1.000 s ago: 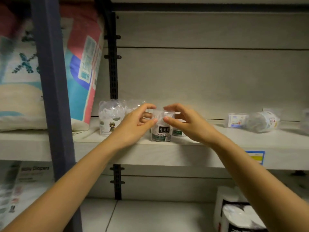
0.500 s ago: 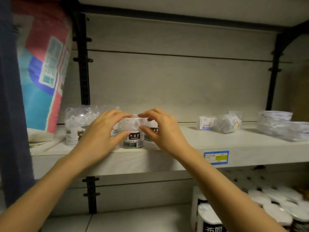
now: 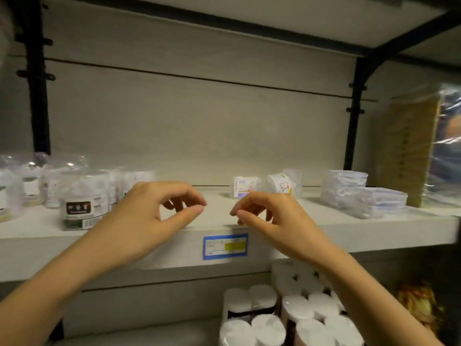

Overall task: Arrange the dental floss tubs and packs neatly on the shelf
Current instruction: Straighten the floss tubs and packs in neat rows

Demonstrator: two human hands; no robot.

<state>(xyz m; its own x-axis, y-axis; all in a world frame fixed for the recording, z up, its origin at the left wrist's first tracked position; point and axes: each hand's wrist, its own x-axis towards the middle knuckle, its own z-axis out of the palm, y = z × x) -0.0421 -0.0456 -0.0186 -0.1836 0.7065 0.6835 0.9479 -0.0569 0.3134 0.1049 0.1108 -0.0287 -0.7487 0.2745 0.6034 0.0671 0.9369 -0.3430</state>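
A clear dental floss tub (image 3: 82, 201) with a black and green label stands near the front edge of the white shelf (image 3: 174, 248), at the left. Several more wrapped tubs (image 3: 30, 183) crowd behind and left of it. My left hand (image 3: 149, 216) hovers just right of the front tub, fingers curled, holding nothing. My right hand (image 3: 269, 216) floats beside it over the shelf edge, also holding nothing. Farther back sit a small floss box (image 3: 245, 187) and a tub lying on its side (image 3: 282, 184). Two stacks of clear floss packs (image 3: 359, 192) rest at the right.
A blue price label (image 3: 225, 246) is stuck on the shelf's front edge. Black uprights (image 3: 354, 116) frame the bay. A tall wrapped yellow package (image 3: 411, 151) stands at the far right. White-capped rolls (image 3: 287, 315) fill the shelf below.
Both hands let go of the front tub and shifted right, away from it. My view swung right, bringing the packs and the yellow package into sight.
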